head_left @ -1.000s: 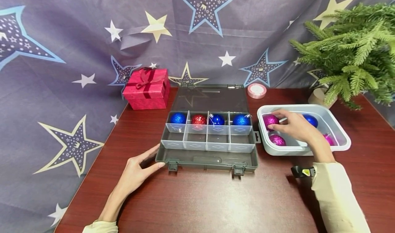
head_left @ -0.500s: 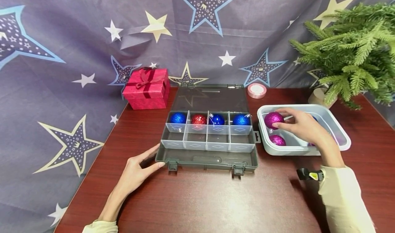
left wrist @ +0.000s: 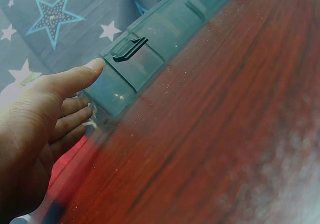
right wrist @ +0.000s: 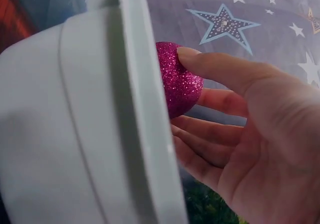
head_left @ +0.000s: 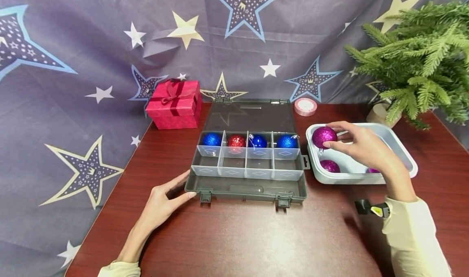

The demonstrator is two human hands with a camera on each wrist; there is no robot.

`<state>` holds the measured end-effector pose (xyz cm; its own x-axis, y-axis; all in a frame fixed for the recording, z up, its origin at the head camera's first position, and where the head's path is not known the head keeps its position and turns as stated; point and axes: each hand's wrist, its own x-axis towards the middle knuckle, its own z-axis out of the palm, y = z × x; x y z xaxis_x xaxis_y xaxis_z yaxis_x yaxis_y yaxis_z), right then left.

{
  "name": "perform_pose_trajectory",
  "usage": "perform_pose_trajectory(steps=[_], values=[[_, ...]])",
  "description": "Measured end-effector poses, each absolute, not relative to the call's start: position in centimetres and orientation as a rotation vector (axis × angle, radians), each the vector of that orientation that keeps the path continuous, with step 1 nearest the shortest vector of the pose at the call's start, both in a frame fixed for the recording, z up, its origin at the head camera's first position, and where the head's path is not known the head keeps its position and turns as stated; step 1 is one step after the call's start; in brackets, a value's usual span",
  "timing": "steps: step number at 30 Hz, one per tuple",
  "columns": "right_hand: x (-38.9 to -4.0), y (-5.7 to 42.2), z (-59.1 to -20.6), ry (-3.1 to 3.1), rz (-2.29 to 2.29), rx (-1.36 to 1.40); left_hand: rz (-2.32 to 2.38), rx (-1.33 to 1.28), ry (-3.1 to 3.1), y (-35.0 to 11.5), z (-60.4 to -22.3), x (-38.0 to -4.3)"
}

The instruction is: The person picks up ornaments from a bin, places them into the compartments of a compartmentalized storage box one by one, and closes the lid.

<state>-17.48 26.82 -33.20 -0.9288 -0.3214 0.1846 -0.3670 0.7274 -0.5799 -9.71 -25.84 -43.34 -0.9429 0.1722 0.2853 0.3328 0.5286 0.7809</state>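
Observation:
My right hand [head_left: 360, 144] pinches a magenta glitter bauble [head_left: 324, 137] between thumb and fingers, over the left end of a pale plastic tub [head_left: 404, 157]. The right wrist view shows the same bauble [right wrist: 180, 82] partly behind the tub's rim. Another magenta bauble [head_left: 329, 166] lies in the tub below, and a sliver of a further one shows under the wrist. My left hand [head_left: 161, 203] rests its fairly straight fingers and thumb against the near left corner of a grey divided case [head_left: 245, 187]. In its back row sit blue baubles [head_left: 211, 139] and a red bauble [head_left: 236, 141].
The case's lid [head_left: 253, 116] lies open toward the curtain. A red gift box [head_left: 174, 105] stands at the back left, a pink ribbon roll [head_left: 305, 106] behind the tub. Green fir branches [head_left: 421, 65] overhang the back right. A black strap [head_left: 371, 208] hangs at my right sleeve.
My right hand has lifted the magenta bauble from inside the tub to about rim height, and the forearm has shifted right. My left hand stays at the case corner.

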Motion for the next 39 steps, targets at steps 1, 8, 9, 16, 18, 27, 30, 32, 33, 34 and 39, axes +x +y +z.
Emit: perform_pose_trajectory(steps=[1, 8, 9, 16, 18, 27, 30, 32, 33, 34, 39], values=[[-17.4, 26.7, -33.1, -2.852, 0.978, 0.567, -1.379, -0.432, -2.592, -25.8, -43.3, -9.7], [-17.1, 25.8, -32.2, -2.842, 0.998, 0.581, -1.383, -0.440, -2.586, -25.9, -43.4, -9.7], [-17.1, 25.6, -32.1, -2.838, 1.000, 0.589, -1.381, -0.441, -2.586, -25.9, -43.4, -9.7], [-16.9, 24.1, -32.0, -2.822, 1.028, 0.688, -1.377, -0.436, -2.591, -25.9, -43.4, -9.7], [-16.9, 23.7, -31.9, -2.829, 1.035, 0.706, -1.380, -0.436, -2.594, -25.9, -43.4, -9.8], [-17.2, 21.8, -32.1, -2.812, 0.987, 0.797, -1.350, -0.461, -2.593, -25.9, -43.4, -9.8], [-17.4, 21.2, -32.4, -2.805, 0.951, 0.840, -1.360, -0.463, -2.589, -25.8, -43.4, -9.8], [-17.3, 20.9, -32.5, -2.812, 0.934, 0.862, -1.367, -0.465, -2.585, -25.8, -43.4, -9.8], [-17.3, 20.7, -32.6, -2.822, 0.932, 0.869, -1.369, -0.468, -2.581, -25.8, -43.4, -9.8], [-17.3, 20.6, -32.6, -2.832, 0.937, 0.875, -1.370, -0.467, -2.582, -25.8, -43.4, -9.8], [-17.2, 19.9, -32.7, -2.888, 0.937, 0.874, -1.382, -0.439, -2.596, -25.9, -43.3, -9.7]])
